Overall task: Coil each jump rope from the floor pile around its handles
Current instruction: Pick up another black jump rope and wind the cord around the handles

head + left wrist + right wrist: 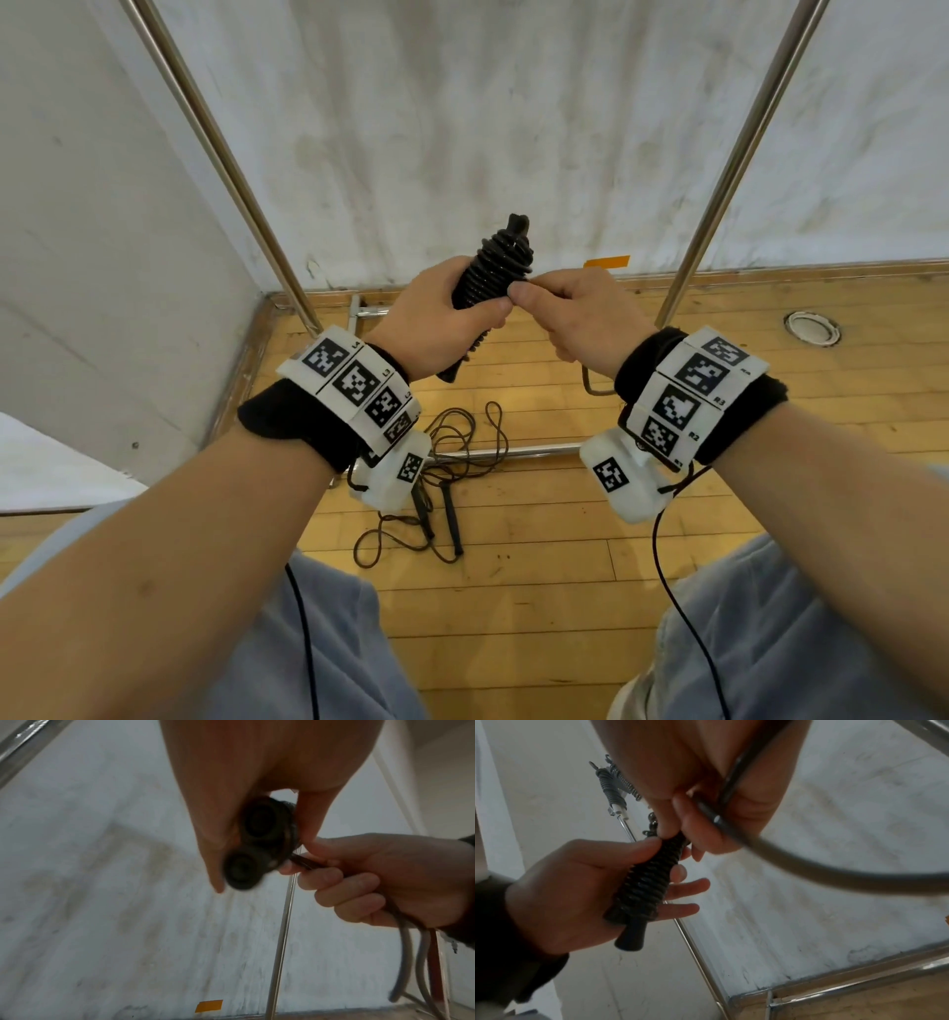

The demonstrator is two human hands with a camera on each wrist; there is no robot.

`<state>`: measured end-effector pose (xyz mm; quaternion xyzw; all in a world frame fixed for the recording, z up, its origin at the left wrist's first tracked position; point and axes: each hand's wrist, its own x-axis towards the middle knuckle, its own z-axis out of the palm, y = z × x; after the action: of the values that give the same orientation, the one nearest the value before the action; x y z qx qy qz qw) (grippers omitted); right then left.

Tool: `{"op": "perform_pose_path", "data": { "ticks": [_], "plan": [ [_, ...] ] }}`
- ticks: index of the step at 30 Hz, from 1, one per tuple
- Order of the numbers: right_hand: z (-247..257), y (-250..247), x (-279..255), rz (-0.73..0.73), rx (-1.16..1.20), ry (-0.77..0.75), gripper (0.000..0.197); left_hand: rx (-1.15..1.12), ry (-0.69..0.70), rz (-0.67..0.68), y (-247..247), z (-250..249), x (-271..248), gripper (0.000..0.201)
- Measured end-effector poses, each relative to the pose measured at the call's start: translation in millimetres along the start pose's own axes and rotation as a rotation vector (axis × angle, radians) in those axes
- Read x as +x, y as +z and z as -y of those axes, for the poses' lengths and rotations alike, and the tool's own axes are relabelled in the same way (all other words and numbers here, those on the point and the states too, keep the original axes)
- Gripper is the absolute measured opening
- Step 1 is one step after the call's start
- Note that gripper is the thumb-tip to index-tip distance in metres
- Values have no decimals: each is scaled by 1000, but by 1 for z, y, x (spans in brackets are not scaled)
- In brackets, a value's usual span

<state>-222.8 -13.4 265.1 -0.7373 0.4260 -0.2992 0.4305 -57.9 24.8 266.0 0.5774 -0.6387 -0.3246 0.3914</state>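
Note:
My left hand (452,313) grips two black handles held side by side, with black rope wound round them into a thick coil (495,267). The bundle points up and away from me. My right hand (534,295) pinches the free rope right beside the coil; a loose loop (808,866) runs out under that palm. In the left wrist view the two round handle ends (246,845) face the camera. The right wrist view shows the coil (647,882) lying in my left palm. A second, uncoiled black jump rope (447,483) lies tangled on the wooden floor below my wrists.
Two slanted metal poles (221,154) (739,154) and a low floor bar (529,452) frame the space. A dirty white wall stands behind, with orange tape (608,262). A round floor fitting (812,327) lies at the right. Coiled grey ropes (609,785) hang higher up.

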Motion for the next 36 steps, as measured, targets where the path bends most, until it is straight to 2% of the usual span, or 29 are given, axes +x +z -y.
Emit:
{"op": "perform_pose_path", "data": {
  "ticks": [4,8,11,14,16,20,22,28,32,36],
  "plan": [
    [1,-2,-1,21,-190,27,27,57,-18,-80,3,4,1,20],
    [0,4,-3,37,-338,43,35,252,-43,-159,6,12,7,24],
    [-1,6,-2,-22,-284,22,34,282,-66,-114,10,12,9,32],
    [-5,9,-2,-30,-297,20,35,158,-114,-20,14,8,8,38],
    [-6,8,-2,-56,-274,20,33,99,-99,6,13,7,8,40],
    [-7,4,-1,-87,-185,39,27,106,-46,-1,9,6,7,39],
    [-7,4,0,-87,-178,36,26,114,-63,2,7,4,5,40],
    [-5,2,0,-75,-169,-22,35,164,-113,3,-2,2,3,51],
    [-1,3,-2,-79,-167,-78,40,162,-126,29,-1,0,1,45],
    [-1,4,-2,-79,-134,-69,44,149,-136,-6,5,0,-1,43]
  ]
}}
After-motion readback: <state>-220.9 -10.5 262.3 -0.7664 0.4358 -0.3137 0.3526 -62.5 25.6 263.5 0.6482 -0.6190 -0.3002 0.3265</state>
